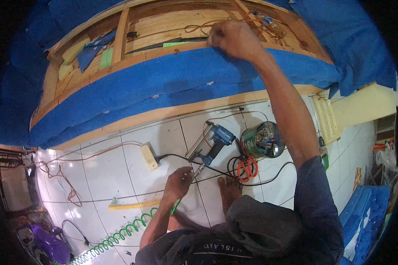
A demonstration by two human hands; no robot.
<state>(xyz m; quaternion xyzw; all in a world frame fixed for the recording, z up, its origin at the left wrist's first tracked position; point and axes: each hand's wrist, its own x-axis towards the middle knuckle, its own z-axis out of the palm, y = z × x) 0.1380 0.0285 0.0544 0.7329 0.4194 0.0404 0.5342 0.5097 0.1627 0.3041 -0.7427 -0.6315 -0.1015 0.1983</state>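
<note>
My right hand [235, 39] reaches over the front rail of a wooden frame [121, 33] with blue fabric [163, 73] along its front. Its fingers are curled together, and what they hold, if anything, is hidden. A thin looped cord [194, 28] lies beside those fingertips. Low at the centre, my left hand [178, 183] is closed at the coupling end of a green coiled air hose [129, 227]. The hose joins the handle of a blue pneumatic staple gun [221, 138], which is just beyond that hand, over the tiles.
A clear tub [263, 139] of small items stands right of the staple gun, with orange-handled scissors [247, 169] beside it. A power strip [150, 157] and black cables cross the floor. A yellow strip [135, 205] lies at left. Blue cushioned fabric [362, 216] is at right.
</note>
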